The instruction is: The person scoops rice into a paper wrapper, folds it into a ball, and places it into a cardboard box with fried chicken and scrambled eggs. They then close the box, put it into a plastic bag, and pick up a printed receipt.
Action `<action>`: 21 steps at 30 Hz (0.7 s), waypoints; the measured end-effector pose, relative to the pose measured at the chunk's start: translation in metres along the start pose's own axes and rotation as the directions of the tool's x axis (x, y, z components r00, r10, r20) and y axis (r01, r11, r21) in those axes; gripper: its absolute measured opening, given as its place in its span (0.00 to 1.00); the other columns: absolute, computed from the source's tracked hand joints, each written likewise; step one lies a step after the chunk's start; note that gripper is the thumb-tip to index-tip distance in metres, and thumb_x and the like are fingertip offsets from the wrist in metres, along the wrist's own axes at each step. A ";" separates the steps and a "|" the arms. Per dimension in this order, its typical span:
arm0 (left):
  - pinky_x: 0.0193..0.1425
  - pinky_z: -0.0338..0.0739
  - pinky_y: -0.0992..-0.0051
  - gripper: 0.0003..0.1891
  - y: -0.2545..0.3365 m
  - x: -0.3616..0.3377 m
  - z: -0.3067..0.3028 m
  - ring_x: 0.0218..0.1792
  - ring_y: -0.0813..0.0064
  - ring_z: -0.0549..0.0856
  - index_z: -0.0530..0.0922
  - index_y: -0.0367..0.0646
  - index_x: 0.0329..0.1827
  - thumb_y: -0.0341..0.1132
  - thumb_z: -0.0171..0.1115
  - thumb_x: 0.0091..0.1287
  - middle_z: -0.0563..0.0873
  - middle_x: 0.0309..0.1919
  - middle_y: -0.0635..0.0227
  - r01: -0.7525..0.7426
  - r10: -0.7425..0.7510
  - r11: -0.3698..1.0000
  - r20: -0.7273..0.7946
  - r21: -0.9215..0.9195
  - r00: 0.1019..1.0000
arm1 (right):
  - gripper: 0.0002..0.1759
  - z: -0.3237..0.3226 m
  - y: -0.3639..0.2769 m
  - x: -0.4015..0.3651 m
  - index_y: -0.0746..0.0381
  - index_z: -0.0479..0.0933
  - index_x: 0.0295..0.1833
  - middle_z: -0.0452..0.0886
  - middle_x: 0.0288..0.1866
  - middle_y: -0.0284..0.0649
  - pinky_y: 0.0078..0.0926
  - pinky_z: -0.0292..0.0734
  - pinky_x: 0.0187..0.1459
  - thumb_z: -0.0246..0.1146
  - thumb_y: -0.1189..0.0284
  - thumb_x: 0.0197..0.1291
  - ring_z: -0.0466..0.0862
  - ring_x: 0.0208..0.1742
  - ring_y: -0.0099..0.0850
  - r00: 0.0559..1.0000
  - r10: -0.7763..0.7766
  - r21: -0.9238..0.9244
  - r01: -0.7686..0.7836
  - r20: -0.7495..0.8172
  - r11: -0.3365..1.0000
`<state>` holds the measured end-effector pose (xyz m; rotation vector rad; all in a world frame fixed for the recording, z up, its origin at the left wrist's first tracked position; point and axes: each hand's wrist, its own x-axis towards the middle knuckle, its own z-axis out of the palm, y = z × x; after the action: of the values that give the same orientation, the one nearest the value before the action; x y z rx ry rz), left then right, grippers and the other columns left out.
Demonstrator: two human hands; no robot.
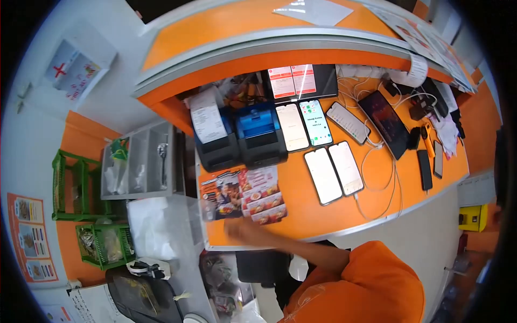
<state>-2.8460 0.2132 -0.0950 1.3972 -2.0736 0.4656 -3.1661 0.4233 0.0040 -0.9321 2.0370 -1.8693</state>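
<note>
My right hand reaches across the front left edge of the orange desk. It is blurred by motion and its fingers are smeared, so I cannot tell whether it holds anything. Just beyond it lie two printed food leaflets, one dark and orange and one red and pink. A see-through plastic bag hangs close to its left, beside a stack of white bags. My left hand is out of view.
Two receipt printers stand behind the leaflets, one with a long receipt hanging out. Several lit phones, a dark tablet and white cables spread across the desk. A grey cutlery tray and green baskets are at left.
</note>
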 end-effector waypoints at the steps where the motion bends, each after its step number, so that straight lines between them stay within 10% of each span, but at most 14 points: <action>1: 0.56 0.68 0.64 0.23 0.008 0.000 -0.008 0.56 0.59 0.69 0.64 0.37 0.57 0.38 0.56 0.61 0.69 0.53 0.53 0.007 -0.007 1.000 -0.029 -0.004 1.000 | 0.10 -0.051 -0.008 0.025 0.62 0.66 0.26 0.68 0.22 0.37 0.23 0.65 0.26 0.52 0.71 0.59 0.70 0.22 0.23 0.969 0.222 0.174 -0.201 -0.110 0.964; 4: 0.57 0.68 0.64 0.24 0.038 -0.001 -0.033 0.57 0.59 0.69 0.64 0.37 0.57 0.37 0.56 0.61 0.69 0.54 0.53 0.040 -0.044 0.999 -0.124 -0.031 0.991 | 0.12 -0.127 0.038 0.095 0.65 0.67 0.42 0.70 0.30 0.42 0.24 0.69 0.30 0.58 0.79 0.51 0.73 0.25 0.30 0.772 -0.027 -0.186 -0.119 -0.636 0.975; 7: 0.57 0.67 0.64 0.24 0.081 0.009 -0.053 0.57 0.59 0.68 0.63 0.37 0.58 0.37 0.57 0.61 0.68 0.55 0.53 0.050 -0.069 0.995 -0.234 -0.087 0.970 | 0.25 -0.142 0.062 0.159 0.71 0.62 0.50 0.65 0.46 0.52 0.31 0.71 0.43 0.61 0.79 0.46 0.72 0.43 0.43 0.719 -0.164 -0.313 -0.077 -0.675 0.947; 10: 0.62 0.61 0.58 0.29 0.234 0.039 -0.072 0.60 0.56 0.64 0.54 0.32 0.61 0.37 0.55 0.63 0.59 0.59 0.51 -0.392 0.347 0.808 -0.182 -0.440 0.920 | 0.30 -0.136 0.055 0.188 0.76 0.65 0.47 0.64 0.49 0.56 0.35 0.66 0.51 0.67 0.73 0.39 0.66 0.51 0.48 0.774 -0.128 -0.352 -0.129 -0.620 0.927; 13: 0.61 0.60 0.57 0.29 0.354 0.060 -0.065 0.61 0.55 0.62 0.56 0.33 0.60 0.36 0.57 0.60 0.62 0.58 0.50 -0.302 0.466 0.601 0.018 -0.740 0.885 | 0.23 -0.132 0.040 0.198 0.71 0.76 0.34 0.66 0.48 0.54 0.34 0.63 0.51 0.71 0.66 0.33 0.66 0.50 0.44 0.857 -0.030 -0.351 -0.179 -0.514 0.919; 18: 0.59 0.62 0.63 0.27 0.440 0.068 -0.008 0.55 0.57 0.70 0.60 0.34 0.61 0.33 0.55 0.60 0.71 0.51 0.48 -0.387 0.887 0.363 0.188 -0.847 0.422 | 0.18 -0.101 0.035 0.198 0.66 0.77 0.38 0.78 0.38 0.54 0.36 0.73 0.47 0.66 0.72 0.36 0.78 0.45 0.46 0.968 0.045 -0.078 -0.027 0.247 0.997; 21: 0.55 0.63 0.61 0.21 0.480 0.060 -0.031 0.51 0.56 0.73 0.64 0.34 0.57 0.33 0.52 0.62 0.74 0.46 0.47 -0.139 0.624 0.752 0.629 -0.644 0.464 | 0.14 -0.104 0.021 0.167 0.64 0.78 0.39 0.80 0.37 0.49 0.34 0.74 0.45 0.63 0.72 0.43 0.81 0.40 0.43 0.895 -0.114 0.012 0.120 0.430 0.993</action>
<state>-3.2958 0.3740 -0.0153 0.7916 -2.9953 -0.7502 -3.3597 0.4100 0.0424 -1.3603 1.7593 -1.5235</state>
